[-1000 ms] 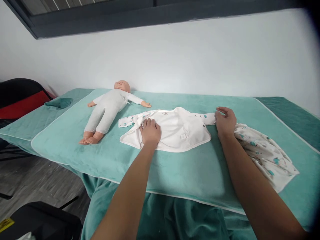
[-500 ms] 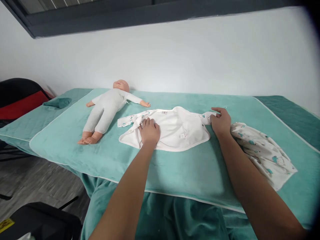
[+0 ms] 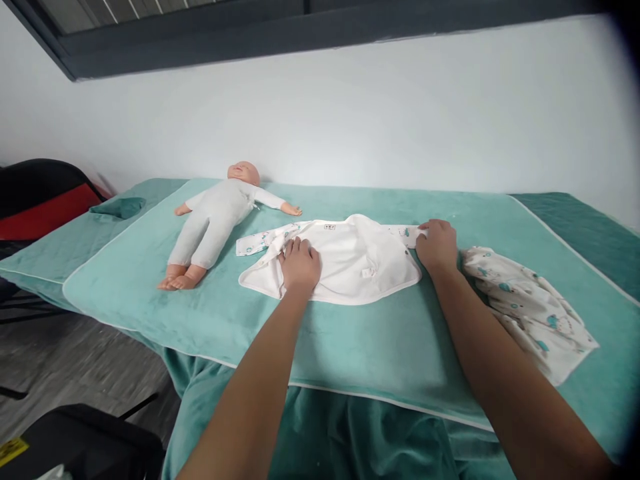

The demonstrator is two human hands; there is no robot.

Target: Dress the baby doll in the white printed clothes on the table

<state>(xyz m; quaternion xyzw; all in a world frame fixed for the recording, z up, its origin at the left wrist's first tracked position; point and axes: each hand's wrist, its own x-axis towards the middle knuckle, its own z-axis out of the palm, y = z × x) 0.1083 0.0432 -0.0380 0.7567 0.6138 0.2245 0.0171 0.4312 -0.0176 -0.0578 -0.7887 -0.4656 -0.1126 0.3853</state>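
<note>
A small white shirt (image 3: 360,267) with patterned sleeves lies spread out at the centre of the frame, on a pale green cover (image 3: 380,350). The left hand (image 3: 300,263) rests palm down on the shirt's left part, fingers extended. Right of centre, the right hand (image 3: 437,245) is at the end of the other sleeve, fingers bent; it hides the cuff, so I cannot tell whether it pinches or only touches the cloth. A bald doll (image 3: 220,210) in white clothing lies face up, left of centre. A crumpled patterned garment (image 3: 533,307) lies at the right, beside the right forearm. A black and red chair (image 3: 47,207) stands at the left edge.
</note>
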